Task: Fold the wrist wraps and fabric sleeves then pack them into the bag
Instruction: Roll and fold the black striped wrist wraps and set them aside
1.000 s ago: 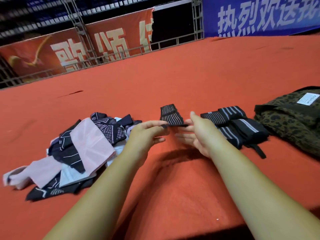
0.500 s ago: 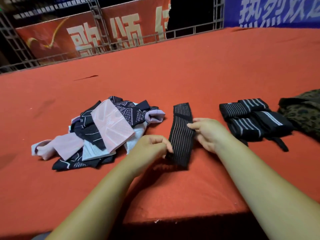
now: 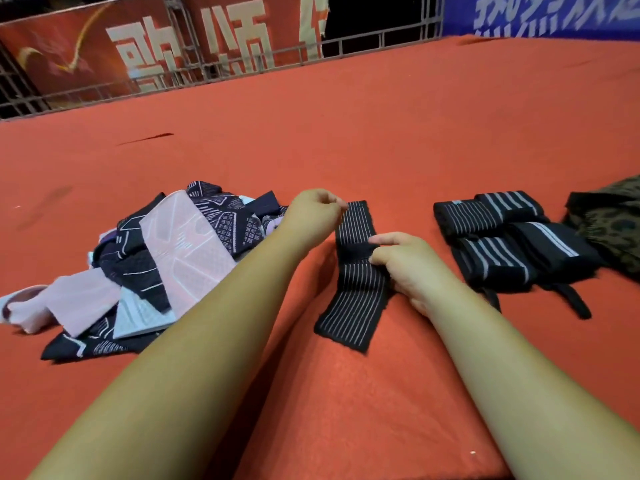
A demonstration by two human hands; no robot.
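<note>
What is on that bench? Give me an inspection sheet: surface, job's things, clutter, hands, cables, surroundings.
Surface: red cloth, one dark mark far left.
Job's things: wrap lying unfolded in the centre; folded wraps to its right; sleeves heaped on the left; bag at the right edge.
Clutter: nothing seen.
Hands: left hand pinches the wrap's far end; right hand grips its middle.
Cables: nothing seen.
Surroundings: railing, red banner, blue banner.
</note>
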